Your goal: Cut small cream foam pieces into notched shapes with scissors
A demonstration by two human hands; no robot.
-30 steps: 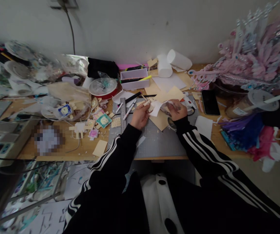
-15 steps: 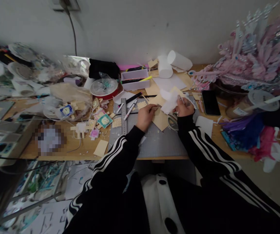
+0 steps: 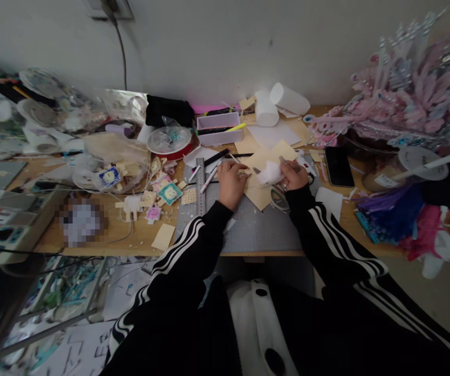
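My right hand [image 3: 294, 175] is closed on a thin white sheet, perhaps tissue [image 3: 270, 173], bunched and slightly blurred in front of its fingertips. A narrow dark tip sticks out just left of the sheet; I cannot make out its kind. My left hand [image 3: 232, 183] has its fingers curled together over the left edge of some cream card [image 3: 258, 196]; whatever small thing they pinch is hidden. Below my right hand lie scissors [image 3: 277, 199], partly covered. A steel ruler [image 3: 200, 190] and a white pen [image 3: 209, 179] lie left of my left hand on the grey cutting mat [image 3: 244, 235].
Behind the hands stand a lilac pen box [image 3: 219, 137] and white rolls [image 3: 267, 112]. A phone [image 3: 338, 166] and a pink bunch of beaded ornaments [image 3: 413, 99] are at right. At left lie small decorated squares [image 3: 170, 194], a ribbon spool [image 3: 170, 142] and a power strip [image 3: 21, 224].
The white sheet has gone from spread out and raised to bunched and lower, near the card. My right hand has dropped a little; my left hand's fingers have shifted slightly left.
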